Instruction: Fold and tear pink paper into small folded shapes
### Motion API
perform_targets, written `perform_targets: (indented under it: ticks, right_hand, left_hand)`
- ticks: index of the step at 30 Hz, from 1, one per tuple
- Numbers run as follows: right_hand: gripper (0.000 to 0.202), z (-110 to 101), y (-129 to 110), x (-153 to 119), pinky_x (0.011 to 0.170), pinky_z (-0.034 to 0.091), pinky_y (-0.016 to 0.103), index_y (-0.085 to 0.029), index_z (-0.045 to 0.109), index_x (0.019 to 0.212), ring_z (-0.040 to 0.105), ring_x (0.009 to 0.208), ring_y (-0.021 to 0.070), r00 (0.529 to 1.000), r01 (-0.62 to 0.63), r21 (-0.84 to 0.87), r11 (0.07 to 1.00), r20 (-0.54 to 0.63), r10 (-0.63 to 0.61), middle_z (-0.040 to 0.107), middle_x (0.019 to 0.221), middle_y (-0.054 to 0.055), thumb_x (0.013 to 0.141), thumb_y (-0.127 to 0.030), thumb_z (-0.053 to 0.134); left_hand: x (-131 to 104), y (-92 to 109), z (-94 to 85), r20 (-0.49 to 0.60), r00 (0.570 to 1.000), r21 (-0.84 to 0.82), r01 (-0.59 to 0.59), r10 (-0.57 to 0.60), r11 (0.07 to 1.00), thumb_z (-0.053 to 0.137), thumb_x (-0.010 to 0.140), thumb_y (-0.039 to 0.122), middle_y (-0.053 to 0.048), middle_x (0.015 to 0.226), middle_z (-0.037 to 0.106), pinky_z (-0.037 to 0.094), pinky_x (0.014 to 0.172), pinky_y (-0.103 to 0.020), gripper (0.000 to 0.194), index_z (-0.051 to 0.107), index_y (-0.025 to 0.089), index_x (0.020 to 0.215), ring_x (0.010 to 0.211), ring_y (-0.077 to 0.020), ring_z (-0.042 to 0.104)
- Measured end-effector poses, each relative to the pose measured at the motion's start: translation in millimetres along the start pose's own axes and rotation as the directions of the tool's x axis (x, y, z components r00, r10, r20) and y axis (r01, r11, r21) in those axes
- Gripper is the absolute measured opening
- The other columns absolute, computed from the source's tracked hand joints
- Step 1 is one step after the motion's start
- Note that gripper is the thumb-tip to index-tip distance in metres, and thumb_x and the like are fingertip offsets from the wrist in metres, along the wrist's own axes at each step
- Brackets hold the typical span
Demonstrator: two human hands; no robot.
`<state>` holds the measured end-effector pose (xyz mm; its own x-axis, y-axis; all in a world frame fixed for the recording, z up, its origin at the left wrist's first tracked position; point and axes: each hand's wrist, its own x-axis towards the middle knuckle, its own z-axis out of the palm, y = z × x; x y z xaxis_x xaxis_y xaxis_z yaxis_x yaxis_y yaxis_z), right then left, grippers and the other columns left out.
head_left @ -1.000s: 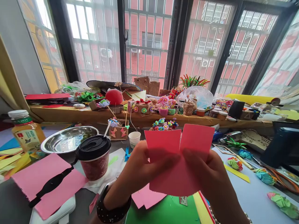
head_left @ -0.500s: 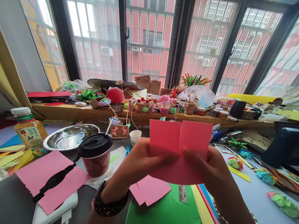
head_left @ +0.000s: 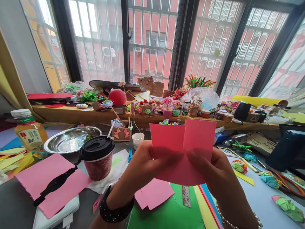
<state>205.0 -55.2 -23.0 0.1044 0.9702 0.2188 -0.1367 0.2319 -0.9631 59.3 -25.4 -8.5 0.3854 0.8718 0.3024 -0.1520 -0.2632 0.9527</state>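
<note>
A pink paper sheet (head_left: 176,173), slit down from its top edge into two flaps, is held up between both hands. My left hand (head_left: 152,162) pinches its left side, the thumb lying across the front near the slit. My right hand (head_left: 209,165) grips the right side the same way, and the two thumb tips nearly meet. The fingers behind the sheet are hidden. Below the hands, more pink pieces (head_left: 158,194) lie on a green sheet (head_left: 164,219), beside a small patterned ruler (head_left: 186,196).
A lidded cup (head_left: 98,165) stands left of my hands, with a steel plate (head_left: 51,144) and juice bottle (head_left: 30,133) beyond it. Another pink sheet (head_left: 69,187) lies at left. Folded paper pieces (head_left: 270,179) and scissors (head_left: 292,184) lie at right. Crafts crowd the windowsill (head_left: 105,117).
The slit sheet's left flap has tilted and dropped slightly, while its right flap has risen and now stands higher. Both hands keep their grip and have shifted only a little.
</note>
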Motion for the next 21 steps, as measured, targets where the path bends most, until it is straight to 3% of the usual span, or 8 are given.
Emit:
perform_targets:
  ticks: [7,11,17,21]
  right_hand:
    - [0.018,-2,1,2,0.043,0.041,0.021,-0.018,0.068,0.061,0.054,0.050,0.0136,0.999,-0.014,0.055,0.998,0.045,0.011,0.065,0.058,0.002,0.063,-0.036,0.067]
    - [0.017,-1,-1,2,0.043,0.040,0.020,-0.018,0.069,0.060,0.054,0.050,0.0129,1.000,-0.004,0.085,0.996,0.014,0.002,0.063,0.055,0.001,0.063,-0.035,0.068]
    - [0.014,-3,0,6,0.046,0.044,0.022,-0.021,0.071,0.072,0.058,0.053,0.0144,0.997,0.036,0.037,0.999,-0.073,-0.033,0.067,0.061,0.000,0.063,-0.032,0.070]
    - [0.014,-6,1,12,0.056,0.049,0.022,-0.025,0.069,0.083,0.062,0.062,0.0142,0.994,0.109,0.113,0.988,-0.001,-0.110,0.070,0.073,-0.001,0.071,-0.029,0.064]
  left_hand:
    - [3,-1,-3.0,0.065,0.998,0.097,-0.001,-0.005,0.995,0.063,0.068,0.025,-0.002,0.072,0.068,0.046,0.056,-0.021,0.012,0.067,0.014,0.069,0.066,-0.0172,0.060]
    - [3,-3,1.2,-0.009,1.000,-0.025,0.021,-0.022,0.999,0.064,0.067,0.027,-0.002,0.069,0.067,0.045,0.054,-0.020,0.012,0.067,0.015,0.067,0.063,-0.0142,0.059]
    - [7,-5,-5.4,0.047,0.994,-0.006,0.102,-0.102,0.995,0.063,0.069,0.031,0.000,0.063,0.061,0.038,0.047,-0.017,0.019,0.065,0.012,0.065,0.055,-0.0095,0.052]
    - [11,-12,-11.0,-0.061,0.997,-0.046,0.043,-0.046,0.998,0.062,0.071,0.033,0.000,0.063,0.059,0.040,0.054,-0.019,0.020,0.064,0.013,0.069,0.061,-0.0110,0.053]
